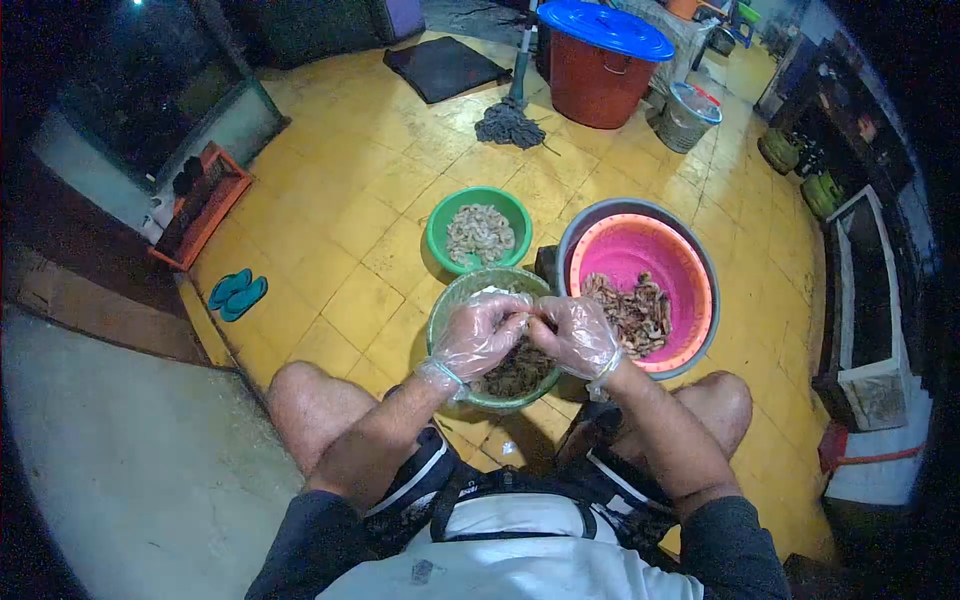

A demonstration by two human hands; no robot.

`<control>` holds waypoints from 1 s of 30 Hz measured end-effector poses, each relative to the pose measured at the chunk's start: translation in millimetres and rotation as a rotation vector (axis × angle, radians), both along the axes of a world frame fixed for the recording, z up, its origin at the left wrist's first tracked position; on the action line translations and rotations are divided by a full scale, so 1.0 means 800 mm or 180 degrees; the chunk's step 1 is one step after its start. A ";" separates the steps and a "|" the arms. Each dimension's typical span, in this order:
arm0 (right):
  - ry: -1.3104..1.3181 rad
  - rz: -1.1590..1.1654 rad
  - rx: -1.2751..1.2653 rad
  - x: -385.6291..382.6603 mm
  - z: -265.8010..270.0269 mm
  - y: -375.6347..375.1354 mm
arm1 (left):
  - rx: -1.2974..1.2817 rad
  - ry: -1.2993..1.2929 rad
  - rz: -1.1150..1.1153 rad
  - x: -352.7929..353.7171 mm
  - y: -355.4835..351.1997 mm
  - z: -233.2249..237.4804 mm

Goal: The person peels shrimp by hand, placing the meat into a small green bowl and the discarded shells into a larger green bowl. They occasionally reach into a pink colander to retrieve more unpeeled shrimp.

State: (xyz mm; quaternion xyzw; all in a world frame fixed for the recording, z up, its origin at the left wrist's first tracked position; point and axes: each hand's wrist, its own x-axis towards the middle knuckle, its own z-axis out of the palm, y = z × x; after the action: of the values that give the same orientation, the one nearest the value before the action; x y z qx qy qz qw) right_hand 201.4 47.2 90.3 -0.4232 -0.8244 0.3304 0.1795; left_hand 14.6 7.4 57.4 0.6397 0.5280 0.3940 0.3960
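Note:
Both my hands wear clear plastic gloves and meet above a green bowl [437,325] of dark scraps. My left hand [482,335] and my right hand [575,335] are closed, fingertips together, around something too small to make out. Behind that bowl a brighter green basin [436,240] holds pale, peeled-looking shrimp [480,234]. To the right, a pink basket [690,290] with an orange rim sits inside a grey tub [715,300] and holds brownish, unpeeled-looking shrimp [635,312].
Teal sandals [239,294] lie on the yellow tiles at left, near an orange rack [215,215]. A mop [510,122], a dark mat [445,70], a red barrel [598,85] with blue lid and a bucket [688,118] stand farther back. A white-framed cabinet [868,300] is at right.

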 end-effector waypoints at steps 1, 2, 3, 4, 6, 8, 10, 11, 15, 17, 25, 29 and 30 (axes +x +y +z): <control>0.0003 0.0022 -0.0002 0.000 -0.002 0.000 | 0.0011 0.0350 0.0048 0.001 -0.003 0.011; 0.0006 0.0041 -0.0002 0.000 -0.004 0.001 | 0.0019 0.0352 0.0054 0.002 -0.003 0.005; 0.0010 0.0046 0.0005 0.000 -0.007 0.002 | -0.0110 0.0060 0.0133 0.002 -0.002 -0.007; 0.0074 -0.0004 -0.0037 0.000 -0.010 0.003 | -0.0238 -0.0230 0.0210 0.002 0.000 -0.017; 0.0146 -0.0054 -0.0078 0.002 -0.015 0.007 | -0.0240 -0.0485 0.0374 -0.012 0.010 -0.027; -0.0109 -0.0104 -0.0397 0.005 -0.016 0.011 | -0.0245 -0.0743 0.0533 -0.027 0.016 -0.031; -0.0163 0.0085 -0.0074 0.005 -0.012 0.009 | -0.0760 -0.1186 0.0750 -0.036 0.021 -0.027; -0.0224 0.0270 0.0241 0.004 -0.010 0.008 | -0.0789 -0.1267 0.0747 -0.035 0.019 -0.027; 0.0255 0.0156 0.0307 -0.003 -0.025 0.007 | -0.0908 -0.1490 0.0562 -0.021 0.011 -0.025; 0.0536 0.0213 0.0153 -0.011 -0.022 0.004 | -0.0729 -0.1697 0.0459 -0.006 0.009 -0.031; 0.0802 0.0167 0.0196 -0.023 -0.050 0.002 | -0.1034 -0.1918 0.0469 -0.008 0.004 -0.033; 0.0691 0.0171 0.0249 -0.022 -0.046 -0.001 | -0.0976 -0.1969 0.0664 -0.011 0.011 -0.033; 0.0586 0.0188 0.0179 -0.021 -0.047 -0.002 | -0.0934 -0.2189 0.0816 -0.017 0.015 -0.031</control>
State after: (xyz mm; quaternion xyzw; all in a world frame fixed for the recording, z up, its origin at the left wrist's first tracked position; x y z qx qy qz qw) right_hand 184.9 45.9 52.6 -0.3614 -0.8255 0.3498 0.2564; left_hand 1.1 19.5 32.4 0.3359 0.4908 0.5519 0.5845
